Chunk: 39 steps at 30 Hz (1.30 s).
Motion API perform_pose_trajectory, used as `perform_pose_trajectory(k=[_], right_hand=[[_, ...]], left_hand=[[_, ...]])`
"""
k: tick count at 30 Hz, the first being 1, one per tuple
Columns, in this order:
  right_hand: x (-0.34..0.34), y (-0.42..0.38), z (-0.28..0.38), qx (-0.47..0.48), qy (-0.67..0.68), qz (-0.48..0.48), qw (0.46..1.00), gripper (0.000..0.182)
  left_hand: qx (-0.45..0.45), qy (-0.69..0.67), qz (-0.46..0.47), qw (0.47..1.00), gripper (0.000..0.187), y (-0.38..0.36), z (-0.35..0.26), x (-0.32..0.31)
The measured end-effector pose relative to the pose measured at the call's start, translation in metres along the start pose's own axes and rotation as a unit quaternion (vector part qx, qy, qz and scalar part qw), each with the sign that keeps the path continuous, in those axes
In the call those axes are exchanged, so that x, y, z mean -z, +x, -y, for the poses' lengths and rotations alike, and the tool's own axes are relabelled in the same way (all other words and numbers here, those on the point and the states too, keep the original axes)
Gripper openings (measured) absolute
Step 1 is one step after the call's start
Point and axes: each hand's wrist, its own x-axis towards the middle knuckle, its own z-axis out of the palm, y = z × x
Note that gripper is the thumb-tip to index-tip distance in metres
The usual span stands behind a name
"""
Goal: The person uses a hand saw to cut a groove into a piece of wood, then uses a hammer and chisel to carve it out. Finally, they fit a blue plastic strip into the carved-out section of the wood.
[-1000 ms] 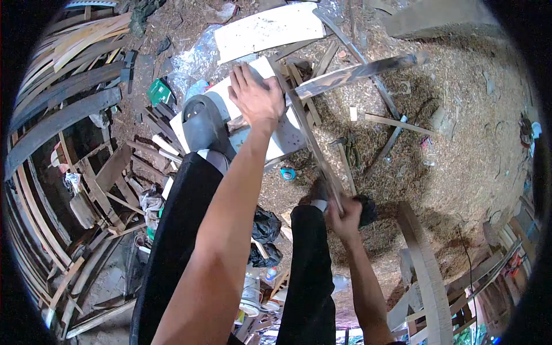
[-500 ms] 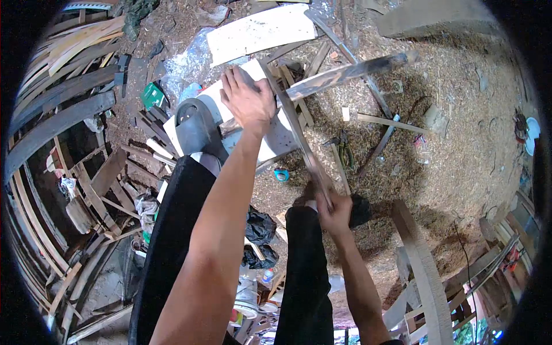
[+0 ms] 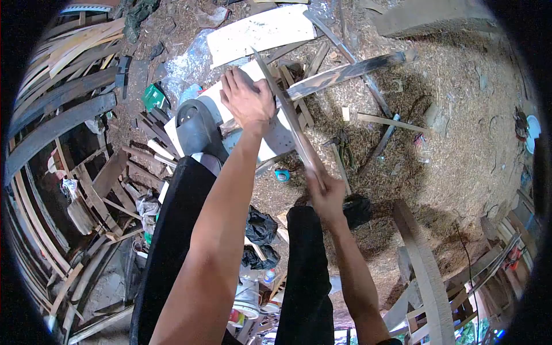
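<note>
A long thin saw-like tool point(image 3: 287, 115) runs diagonally across a dark-stained wooden piece point(image 3: 345, 75). Its lower end is in my right hand point(image 3: 328, 195), which is closed round it. My left hand point(image 3: 248, 102) presses down on the wooden piece over a pale board point(image 3: 275, 138), its fingers stretched forward and slightly apart. A foot in a grey sandal point(image 3: 198, 129) rests on the board, left of my left hand.
Pliers point(image 3: 345, 150) and a blue tape measure point(image 3: 282, 175) lie on the shavings-covered ground. A white sheet point(image 3: 259, 33) lies ahead. Curved wooden strips point(image 3: 63, 103) are stacked at the left; a curved beam point(image 3: 422, 264) stands at the lower right.
My right hand has moved up and slightly left with the long tool, whose far end now reaches further forward. My left hand stays in place.
</note>
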Motion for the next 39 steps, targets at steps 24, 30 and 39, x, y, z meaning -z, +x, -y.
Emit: perform_pose_trajectory(k=[24,30,39], right_hand=[[0.032,-0.042,-0.037,0.047,-0.046,0.015,0.998,0.020],[-0.034,0.054,0.021,0.041,0.015,-0.008,0.999,0.045],[0.032,-0.056,-0.045,0.037,-0.019,0.008,0.999,0.021]], left_hand=[[0.012,-0.020,0.019,1.000,0.066,0.000,-0.003,0.002],[0.013,-0.029,0.031,0.999,0.065,0.002,0.001,0.001],[0.013,-0.016,0.020,1.000,0.067,0.002,0.000,0.003]])
